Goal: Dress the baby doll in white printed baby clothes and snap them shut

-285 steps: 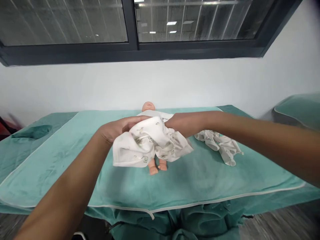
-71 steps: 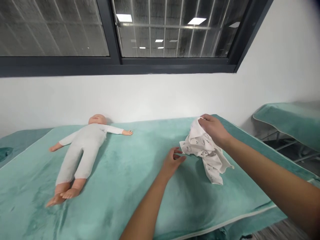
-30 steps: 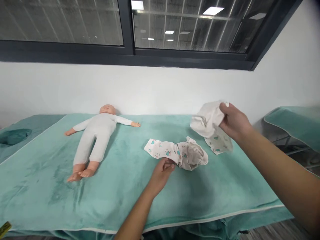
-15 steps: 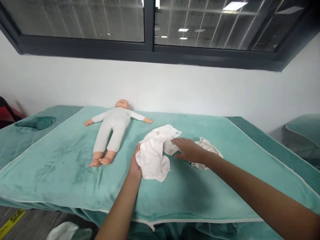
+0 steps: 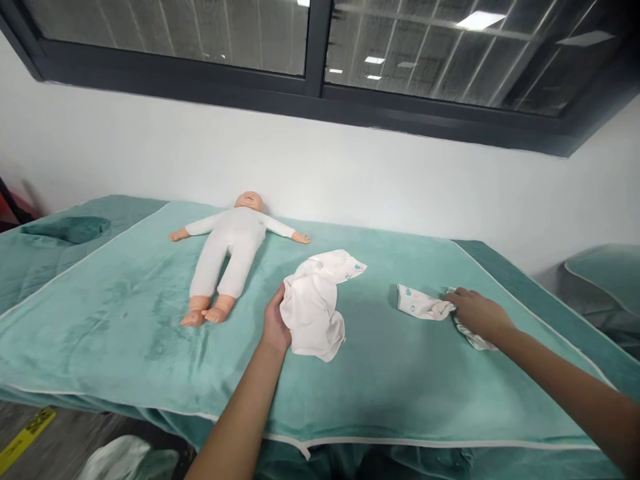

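Observation:
A crumpled white baby garment (image 5: 315, 310) lies on the teal sheet, its upper corner showing a small green print. My left hand (image 5: 277, 320) is closed around its left edge, thumb up. Well to the right, my right hand (image 5: 480, 315) is closed on one end of a printed white cloth (image 5: 423, 305), which stretches out leftward from the fingers. More crumpled printed fabric (image 5: 473, 335) shows beneath that hand; whether it is a separate piece, I cannot tell. A baby doll (image 5: 233, 243) in a white bodysuit rests on its back to the left, arms spread.
The teal sheet (image 5: 360, 393) covers a bed against a white wall, below a dark-framed window (image 5: 320, 93). A teal pillow (image 5: 607, 273) is at the right edge. Yellow tape (image 5: 27, 437) and a pale fabric bundle (image 5: 125, 457) are on the floor at lower left.
My right hand has moved right, away from the white garment, taking the printed cloth with it. My left hand stays at the garment. The view has tilted slightly.

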Demonstrator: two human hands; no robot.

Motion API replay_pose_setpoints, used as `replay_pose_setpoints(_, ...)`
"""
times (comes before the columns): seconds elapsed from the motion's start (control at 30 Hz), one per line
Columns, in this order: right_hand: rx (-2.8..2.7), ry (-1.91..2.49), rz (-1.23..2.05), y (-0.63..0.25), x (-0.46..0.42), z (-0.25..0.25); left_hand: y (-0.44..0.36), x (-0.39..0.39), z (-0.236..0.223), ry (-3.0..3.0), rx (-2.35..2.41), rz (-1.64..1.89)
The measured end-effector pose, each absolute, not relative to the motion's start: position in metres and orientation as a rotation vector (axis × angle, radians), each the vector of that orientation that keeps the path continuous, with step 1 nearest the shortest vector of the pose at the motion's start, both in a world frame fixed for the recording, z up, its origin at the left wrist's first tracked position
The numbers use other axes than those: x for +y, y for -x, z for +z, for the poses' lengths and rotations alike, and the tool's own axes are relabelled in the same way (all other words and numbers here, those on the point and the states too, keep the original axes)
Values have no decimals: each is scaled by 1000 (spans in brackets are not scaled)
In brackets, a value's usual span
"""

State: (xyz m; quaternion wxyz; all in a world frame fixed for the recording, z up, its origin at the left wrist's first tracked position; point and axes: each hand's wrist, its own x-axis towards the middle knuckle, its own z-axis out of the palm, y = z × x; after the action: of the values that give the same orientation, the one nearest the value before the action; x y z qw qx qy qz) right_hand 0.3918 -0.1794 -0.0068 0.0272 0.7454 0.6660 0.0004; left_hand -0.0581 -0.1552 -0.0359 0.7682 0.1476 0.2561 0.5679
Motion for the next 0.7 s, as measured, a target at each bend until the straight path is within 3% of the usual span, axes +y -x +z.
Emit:
replay_pose_setpoints(0.13,1889,-2237,-62,-412,-178,9,75,-142,-17,-505,697,1342)
replay_pose_setpoints(0.27,1882,-2177,-201,-374,-165,50,88,-138,35,-899,768,1257)
replay_pose_setpoints(0.4,2613,-1867,-693,-263,-162,117,77,-148,102,-1509,875,957)
replay_pose_setpoints(0.53,3260,-1445,-920,-166,-158,168,59,-167,156,-2132,939,616)
replay_pose_setpoints(0.7,3061,-906,-1789,-133,-144,183,61,-185,194,-2585,1123,626)
